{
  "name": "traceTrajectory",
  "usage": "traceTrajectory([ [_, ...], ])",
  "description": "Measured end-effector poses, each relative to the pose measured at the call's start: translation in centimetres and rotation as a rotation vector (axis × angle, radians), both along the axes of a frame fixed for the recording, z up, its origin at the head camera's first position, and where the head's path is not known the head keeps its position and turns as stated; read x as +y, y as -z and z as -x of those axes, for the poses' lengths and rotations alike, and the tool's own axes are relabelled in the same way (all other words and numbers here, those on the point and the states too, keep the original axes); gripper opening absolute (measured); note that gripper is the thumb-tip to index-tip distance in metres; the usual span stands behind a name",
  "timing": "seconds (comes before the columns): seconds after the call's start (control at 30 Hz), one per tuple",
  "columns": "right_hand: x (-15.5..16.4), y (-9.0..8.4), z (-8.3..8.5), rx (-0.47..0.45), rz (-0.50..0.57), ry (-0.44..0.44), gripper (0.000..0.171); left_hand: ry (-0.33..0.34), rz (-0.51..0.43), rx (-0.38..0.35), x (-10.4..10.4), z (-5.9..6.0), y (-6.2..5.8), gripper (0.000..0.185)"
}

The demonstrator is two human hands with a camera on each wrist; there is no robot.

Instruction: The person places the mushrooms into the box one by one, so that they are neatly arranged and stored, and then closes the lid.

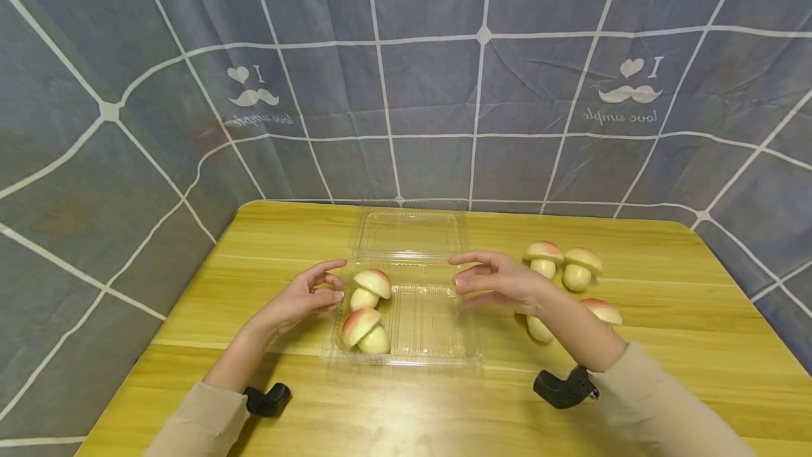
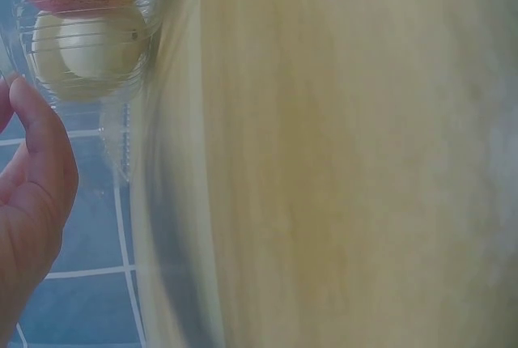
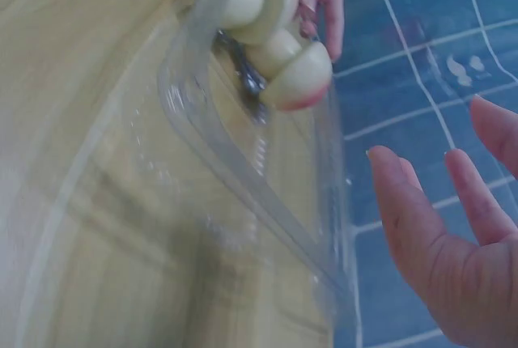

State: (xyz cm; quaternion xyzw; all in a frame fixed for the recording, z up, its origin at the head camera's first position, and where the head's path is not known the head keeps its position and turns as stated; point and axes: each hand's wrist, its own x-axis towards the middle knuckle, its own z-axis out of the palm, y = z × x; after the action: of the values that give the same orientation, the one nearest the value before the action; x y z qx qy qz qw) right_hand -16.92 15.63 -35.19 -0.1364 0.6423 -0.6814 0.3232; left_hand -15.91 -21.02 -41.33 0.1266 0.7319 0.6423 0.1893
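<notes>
A clear plastic clamshell box (image 1: 431, 323) lies on the table with its lid (image 1: 409, 231) folded back. Two mushrooms (image 1: 370, 288) with cream stems and pink-tinged caps sit in its left part. My left hand (image 1: 311, 295) is beside the left wall, fingers bent and apart; its thumb tip is close to the rim, and whether it touches cannot be told. At the right side, my right hand (image 1: 501, 281) hovers by the rim with fingers spread and nothing held. In the right wrist view, a gap separates the right fingers (image 3: 405, 210) from the box wall (image 3: 243, 186).
Several more mushrooms (image 1: 580, 268) lie right of the box, partly hidden by the right forearm. Black devices (image 1: 269, 399) are at both wrists. Behind the wooden table (image 1: 406, 415) hangs a grey curtain (image 1: 431, 90) with white lines.
</notes>
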Motion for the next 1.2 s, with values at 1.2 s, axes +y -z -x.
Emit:
traceTrajectory([
  [1.2, 11.9, 1.1, -2.4, 0.131, -0.037, 0.063, 0.038, 0.013, -0.017, 0.005, -0.1, -0.1, 0.3, 0.065],
])
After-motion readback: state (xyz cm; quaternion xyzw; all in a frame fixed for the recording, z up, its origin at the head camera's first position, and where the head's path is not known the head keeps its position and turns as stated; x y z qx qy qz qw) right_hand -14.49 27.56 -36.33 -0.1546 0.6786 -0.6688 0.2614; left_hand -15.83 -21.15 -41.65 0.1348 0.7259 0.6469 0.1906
